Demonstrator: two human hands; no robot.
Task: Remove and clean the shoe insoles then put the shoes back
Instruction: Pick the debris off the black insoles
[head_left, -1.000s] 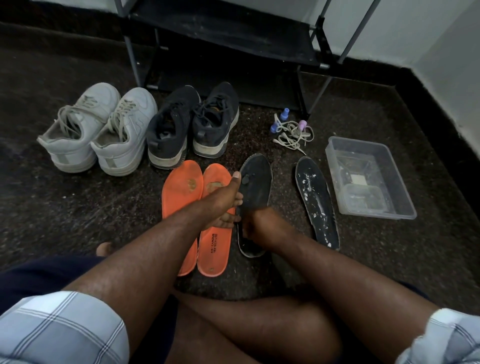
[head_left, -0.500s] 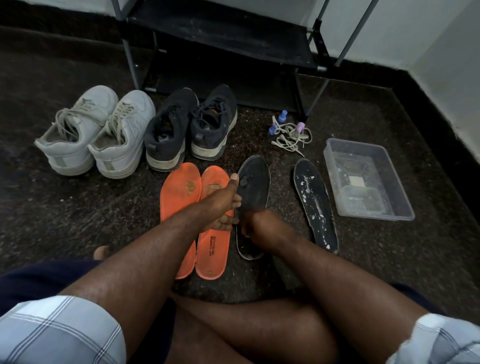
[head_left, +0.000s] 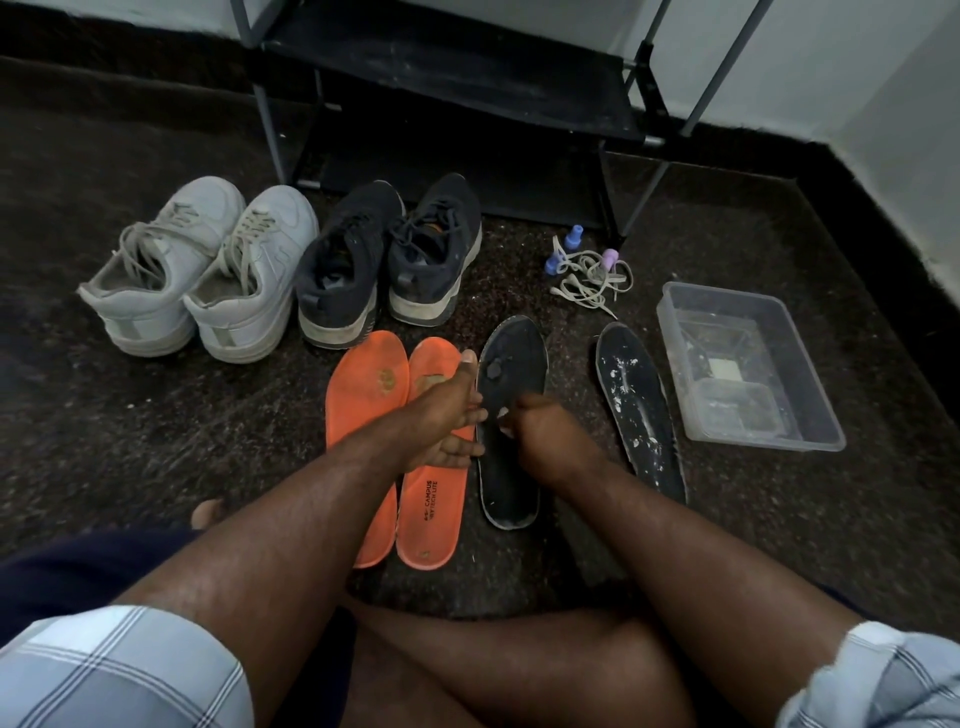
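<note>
Shoe rack (head_left: 457, 78): stands behind two shoe pairs on the floor.
Black insole (head_left: 511, 364): lies flat between the orange insoles (head_left: 363, 395) and its soap-flecked twin (head_left: 639, 410); likely light, floppy, slick when wet; best held at the edges.
Left hand (head_left: 447, 410): fingers spread, steadying the insole's edge.
Right hand (head_left: 535, 426): curled on the insole; contents unclear.

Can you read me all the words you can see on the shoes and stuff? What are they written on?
"CAMPUS" stands on the right orange insole, printed near its heel end.
A smaller second line under it, on the same insole, is too blurred to read for sure.
No readable words show on the white shoes, dark shoes, black insoles or clear plastic tub.
</note>
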